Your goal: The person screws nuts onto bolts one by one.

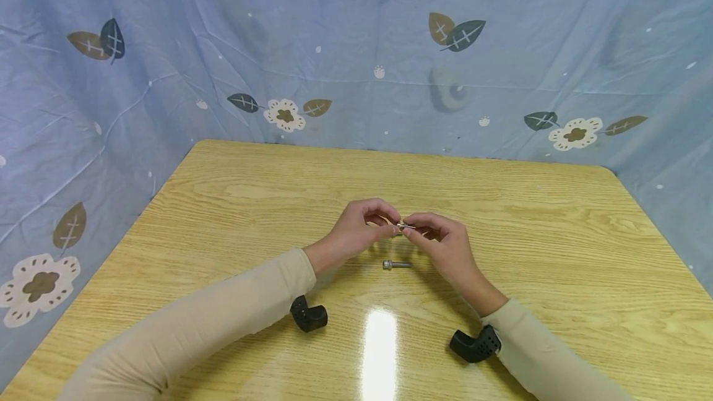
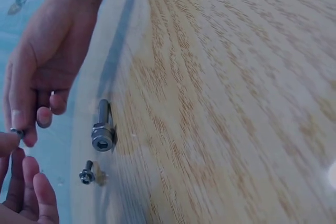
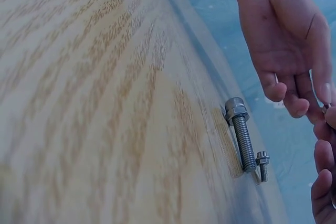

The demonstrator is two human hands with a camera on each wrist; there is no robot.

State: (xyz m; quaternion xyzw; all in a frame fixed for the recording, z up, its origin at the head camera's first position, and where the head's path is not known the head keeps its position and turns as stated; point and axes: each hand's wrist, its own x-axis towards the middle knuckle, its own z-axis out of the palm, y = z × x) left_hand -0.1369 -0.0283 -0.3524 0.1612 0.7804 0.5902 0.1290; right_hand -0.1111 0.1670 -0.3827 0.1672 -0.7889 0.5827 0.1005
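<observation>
Over the middle of the table, my left hand [image 1: 359, 228] and right hand [image 1: 448, 246] meet at the fingertips. Between them they pinch a small silver bolt [image 1: 406, 226], left fingers at one end and right fingers at the other. Fingers mostly cover it in the wrist views. Below the hands, a large socket-head bolt [image 1: 397, 264] lies on its side; a nut sits close under its head [image 3: 237, 109]. Beside it lies a smaller bolt [image 2: 87, 174], which also shows in the right wrist view [image 3: 263, 165] and is partly hidden by the fingers in the head view.
The light wood table [image 1: 267, 203] has rounded far corners. A blue curtain [image 1: 356, 30] with leaf and flower prints hangs behind it and along both sides. Black wrist mounts [image 1: 309, 315] sit by both sleeves. Glare [image 1: 380, 351] shines on the near tabletop.
</observation>
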